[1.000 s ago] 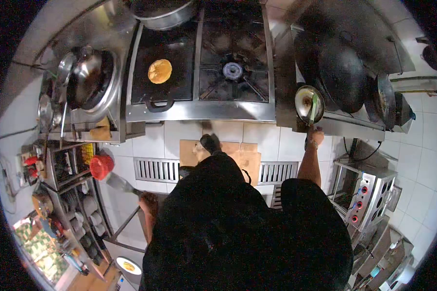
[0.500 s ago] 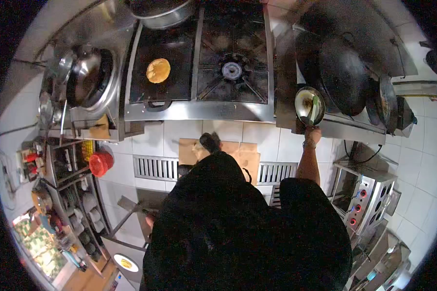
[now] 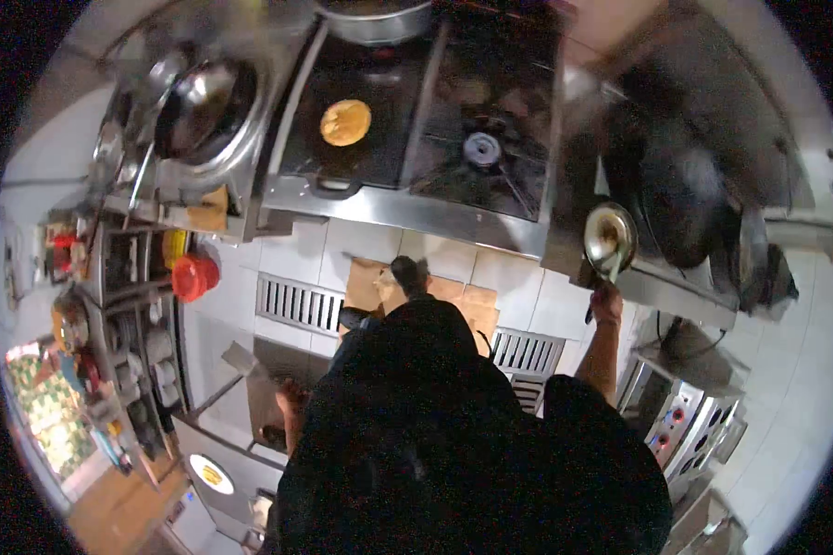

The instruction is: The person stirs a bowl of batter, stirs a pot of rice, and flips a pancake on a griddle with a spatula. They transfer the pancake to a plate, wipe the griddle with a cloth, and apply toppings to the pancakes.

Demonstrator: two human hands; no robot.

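The view has turned since the earlier frames, the stove now slanting down rightward. The metal spatula [image 3: 239,358], first angled up towards the red plastic tub [image 3: 194,277], sits lower, well apart from it. Its blurred handle runs towards the left hand [image 3: 292,397] at eight o'clock; whether those fingers grip it, I cannot tell. At two o'clock, the right hand [image 3: 606,305] is closed around the handle of the small round metal pan [image 3: 604,231], whose bowl lies just beyond its fingers.
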